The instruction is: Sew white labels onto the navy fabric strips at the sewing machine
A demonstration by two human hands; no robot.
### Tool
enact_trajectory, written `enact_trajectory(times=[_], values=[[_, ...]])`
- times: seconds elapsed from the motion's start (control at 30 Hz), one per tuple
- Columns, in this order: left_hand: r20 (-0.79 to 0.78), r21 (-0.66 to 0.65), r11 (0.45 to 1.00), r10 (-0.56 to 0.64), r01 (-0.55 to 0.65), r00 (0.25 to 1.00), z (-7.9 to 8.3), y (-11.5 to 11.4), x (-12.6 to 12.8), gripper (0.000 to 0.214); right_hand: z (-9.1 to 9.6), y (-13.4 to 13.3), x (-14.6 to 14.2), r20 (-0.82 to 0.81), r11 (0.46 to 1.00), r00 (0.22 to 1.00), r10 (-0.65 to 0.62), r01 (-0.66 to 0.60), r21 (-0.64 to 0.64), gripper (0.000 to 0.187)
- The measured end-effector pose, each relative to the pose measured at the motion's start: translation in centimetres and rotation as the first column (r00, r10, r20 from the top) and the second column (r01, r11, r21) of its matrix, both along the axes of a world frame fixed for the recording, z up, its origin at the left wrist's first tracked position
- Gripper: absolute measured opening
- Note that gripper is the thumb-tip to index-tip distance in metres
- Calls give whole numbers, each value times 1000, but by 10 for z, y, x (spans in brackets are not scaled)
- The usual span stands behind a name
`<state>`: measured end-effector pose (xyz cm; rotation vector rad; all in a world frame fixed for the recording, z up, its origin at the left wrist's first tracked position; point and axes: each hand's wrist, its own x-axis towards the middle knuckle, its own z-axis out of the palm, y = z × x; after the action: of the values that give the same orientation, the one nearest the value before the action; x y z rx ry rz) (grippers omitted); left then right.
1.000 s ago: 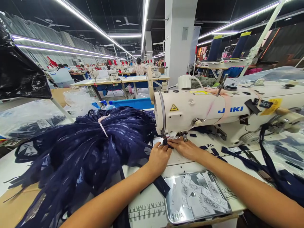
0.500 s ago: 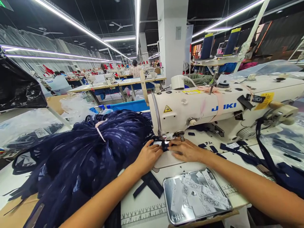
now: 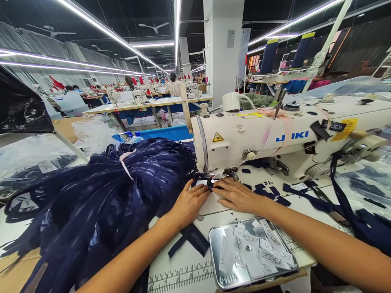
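Left forearm, right forearm, both showing bare and slim, tapering smoothly, left hand and right hand showing bare.

Person's left forearm slants up from bottom edge; right forearm enters from lower right. Both bare. Left hand and right hand near frame centre, palms down, fingers loosely spread, fingertips close together.

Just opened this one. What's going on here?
The left hand and right hand are at a small dark fabric piece by the sewing machine's needle end. A tied navy bundle lies to the left; a metal tray with printed labels sits nearer the wearer.
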<state>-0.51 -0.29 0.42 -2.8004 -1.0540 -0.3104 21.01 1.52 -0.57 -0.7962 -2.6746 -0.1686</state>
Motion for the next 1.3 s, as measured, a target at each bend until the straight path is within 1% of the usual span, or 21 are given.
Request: enact_trajectory(times=[0.2, 0.33, 0.43, 0.7, 0.77, 0.83, 0.9, 0.97, 1.07, 1.13, 1.2, 1.3], values=[[-26, -35, 999, 16, -17, 1000, 1, -2, 0, 45, 0, -1, -3, 14, 998, 1000, -22, 21, 58, 28], [-46, -46, 999, 17, -19, 999, 1, 0, -2, 47, -1, 0, -4, 26, 997, 999, -35, 34, 63, 32], [-53, -55, 998, 25, -28, 998, 2, 3, -2, 48, -1, 1, -4, 31, 998, 998, -48, 47, 29, 35], [-86, -90, 993, 63, -70, 994, 7, 15, -2, 48, 5, 6, -1, 64, 987, 993, -100, 107, -120, 42], [-92, -58, 996, 66, -72, 994, 8, 16, -1, 46, 3, 8, -1, 44, 984, 993, -114, 118, -132, 43], [-98, 15, 996, 88, -87, 991, 8, 15, 2, 41, -1, 12, -2, 3, 981, 990, -144, 143, -129, 40], [-126, 107, 985, 149, -136, 981, 9, 11, 6, 32, -5, 14, -4, -21, 973, 979, -204, 201, -113, 38], [-177, 178, 963, 232, -200, 956, 11, 5, 12, 25, -6, 16, -7, -3, 956, 960, -281, 279, -87, 38], [-236, 223, 931, 340, -290, 910, 13, -1, 18, 23, 1, 14, -10, 82, 942, 941, -330, 333, -30, 38], [-235, 227, 911, 393, -343, 889, 13, -1, 20, 26, 10, 9, -10, 146, 949, 939, -312, 316, -1, 36], [-224, 217, 903, 417, -372, 881, 14, 3, 20, 33, 19, 2, -7, 187, 962, 944, -272, 274, 15, 31], [-215, 197, 917, 386, -347, 897, 15, 10, 20, 36, 25, -7, -1, 206, 979, 958, -202, 205, 3, 19]])
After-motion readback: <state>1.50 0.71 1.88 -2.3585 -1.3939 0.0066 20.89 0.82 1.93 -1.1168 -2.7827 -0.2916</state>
